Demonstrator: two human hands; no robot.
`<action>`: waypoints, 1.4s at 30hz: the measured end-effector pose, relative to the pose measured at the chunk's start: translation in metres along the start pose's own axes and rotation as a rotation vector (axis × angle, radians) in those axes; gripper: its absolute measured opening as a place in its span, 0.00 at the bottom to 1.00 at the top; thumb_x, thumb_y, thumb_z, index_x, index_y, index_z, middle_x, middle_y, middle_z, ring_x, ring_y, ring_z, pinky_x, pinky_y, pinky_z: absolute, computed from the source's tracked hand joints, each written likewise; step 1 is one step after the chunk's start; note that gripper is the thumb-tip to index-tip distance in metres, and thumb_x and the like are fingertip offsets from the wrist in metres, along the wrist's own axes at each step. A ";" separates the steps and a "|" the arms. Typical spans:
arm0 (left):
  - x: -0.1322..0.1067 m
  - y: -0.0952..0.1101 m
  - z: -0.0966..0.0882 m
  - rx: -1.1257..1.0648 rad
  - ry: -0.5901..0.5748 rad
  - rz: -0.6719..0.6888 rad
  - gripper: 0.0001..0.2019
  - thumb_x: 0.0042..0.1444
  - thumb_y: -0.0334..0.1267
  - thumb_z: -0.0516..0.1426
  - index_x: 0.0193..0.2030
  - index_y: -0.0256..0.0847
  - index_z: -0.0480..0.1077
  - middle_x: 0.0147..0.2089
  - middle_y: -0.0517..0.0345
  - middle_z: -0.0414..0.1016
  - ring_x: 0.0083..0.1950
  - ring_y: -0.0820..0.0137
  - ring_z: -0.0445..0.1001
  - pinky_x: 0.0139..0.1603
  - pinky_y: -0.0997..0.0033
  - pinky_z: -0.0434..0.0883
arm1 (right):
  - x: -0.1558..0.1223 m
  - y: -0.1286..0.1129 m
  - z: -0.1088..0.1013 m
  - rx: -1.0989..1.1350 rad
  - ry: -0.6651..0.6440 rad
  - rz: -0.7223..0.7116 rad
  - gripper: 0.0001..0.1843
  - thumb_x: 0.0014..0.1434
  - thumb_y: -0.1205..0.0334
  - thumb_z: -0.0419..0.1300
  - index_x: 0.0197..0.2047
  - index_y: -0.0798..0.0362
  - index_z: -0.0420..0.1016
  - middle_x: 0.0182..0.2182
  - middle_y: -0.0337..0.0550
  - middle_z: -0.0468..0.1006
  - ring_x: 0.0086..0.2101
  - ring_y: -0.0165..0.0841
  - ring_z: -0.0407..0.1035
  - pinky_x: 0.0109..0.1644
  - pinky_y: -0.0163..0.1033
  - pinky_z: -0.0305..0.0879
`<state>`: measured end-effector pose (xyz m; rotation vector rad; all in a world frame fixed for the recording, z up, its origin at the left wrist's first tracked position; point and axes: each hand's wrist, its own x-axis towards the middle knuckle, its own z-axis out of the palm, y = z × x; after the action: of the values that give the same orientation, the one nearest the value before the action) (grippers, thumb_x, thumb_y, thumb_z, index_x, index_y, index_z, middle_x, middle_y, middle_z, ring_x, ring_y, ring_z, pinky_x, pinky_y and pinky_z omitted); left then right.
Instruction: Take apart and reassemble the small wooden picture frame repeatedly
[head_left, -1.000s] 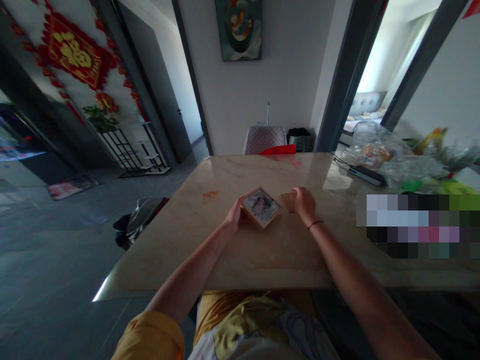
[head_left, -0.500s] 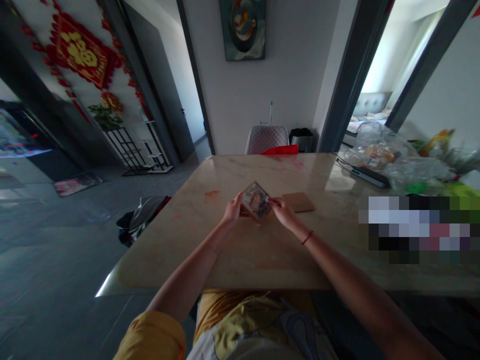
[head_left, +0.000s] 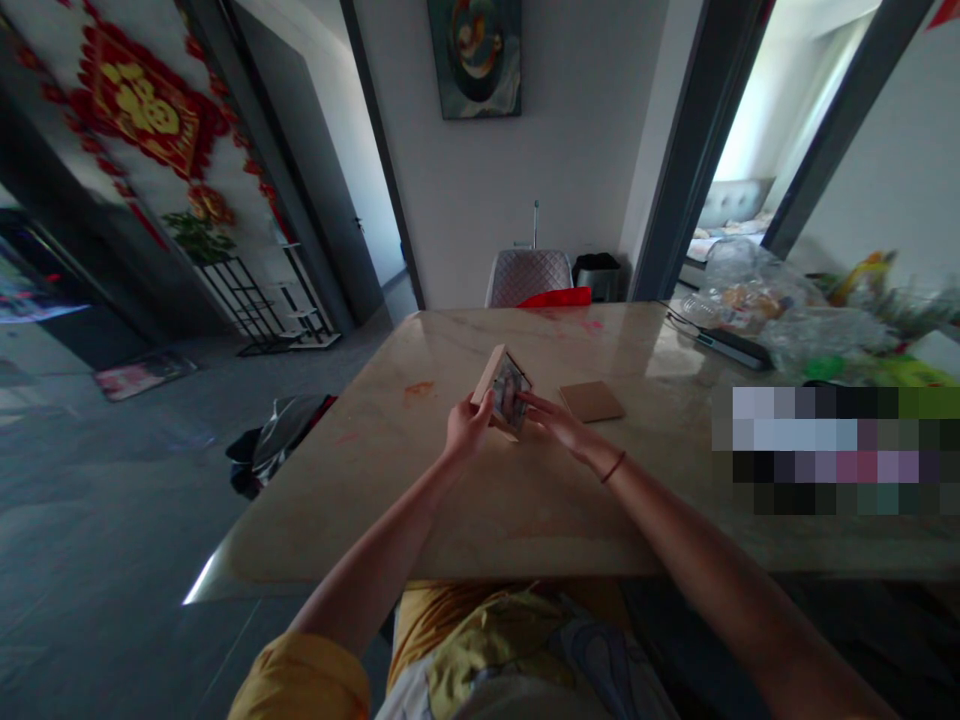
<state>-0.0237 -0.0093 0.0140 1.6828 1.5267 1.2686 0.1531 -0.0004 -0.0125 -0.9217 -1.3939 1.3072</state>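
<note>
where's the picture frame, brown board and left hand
Picture frame [head_left: 506, 387]: head view, on the picture inside.
Brown board [head_left: 592, 401]: head view, middle of its top.
Left hand [head_left: 469, 427]: head view, middle of the hand.

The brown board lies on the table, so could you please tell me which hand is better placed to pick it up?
Probably the right hand: it is right beside the board, whereas the left hand is farther from it and is gripping the frame.

Tilted picture frame [head_left: 504, 378] between both hands [head_left: 469, 427], flat brown board [head_left: 592, 401] nearby.
</note>
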 end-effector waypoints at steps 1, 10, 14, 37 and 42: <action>-0.002 0.003 -0.001 0.056 0.002 0.020 0.23 0.54 0.55 0.50 0.33 0.35 0.73 0.20 0.55 0.72 0.24 0.69 0.74 0.24 0.77 0.65 | -0.001 0.000 0.001 0.010 0.005 0.013 0.22 0.46 0.53 0.64 0.47 0.44 0.76 0.55 0.41 0.71 0.59 0.43 0.58 0.63 0.52 0.47; -0.014 0.019 -0.004 0.386 -0.043 0.199 0.17 0.54 0.48 0.54 0.39 0.36 0.74 0.26 0.57 0.74 0.25 0.73 0.72 0.26 0.77 0.61 | -0.004 -0.010 0.004 0.351 0.055 0.137 0.19 0.55 0.52 0.59 0.51 0.41 0.72 0.56 0.40 0.70 0.52 0.42 0.67 0.45 0.43 0.62; -0.012 0.015 -0.003 0.383 -0.050 0.199 0.18 0.55 0.49 0.53 0.40 0.36 0.74 0.26 0.57 0.74 0.25 0.73 0.72 0.25 0.77 0.62 | -0.002 -0.010 -0.001 0.436 0.049 0.164 0.17 0.53 0.56 0.61 0.48 0.42 0.73 0.57 0.40 0.69 0.47 0.40 0.70 0.37 0.38 0.63; -0.019 0.023 -0.004 0.357 -0.098 0.298 0.17 0.55 0.49 0.54 0.43 0.38 0.73 0.34 0.54 0.78 0.29 0.71 0.75 0.28 0.77 0.66 | 0.003 -0.008 -0.003 0.655 0.134 0.235 0.07 0.58 0.59 0.54 0.31 0.51 0.70 0.35 0.43 0.77 0.34 0.33 0.71 0.35 0.38 0.65; -0.020 0.023 -0.004 0.387 -0.143 0.315 0.19 0.55 0.50 0.54 0.47 0.39 0.72 0.37 0.54 0.78 0.30 0.71 0.75 0.29 0.77 0.68 | 0.003 -0.007 -0.002 0.640 0.154 0.243 0.10 0.60 0.56 0.51 0.32 0.50 0.69 0.33 0.44 0.76 0.35 0.35 0.72 0.37 0.40 0.64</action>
<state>-0.0153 -0.0340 0.0302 2.2827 1.5341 1.0119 0.1545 0.0021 -0.0056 -0.7363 -0.6799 1.6857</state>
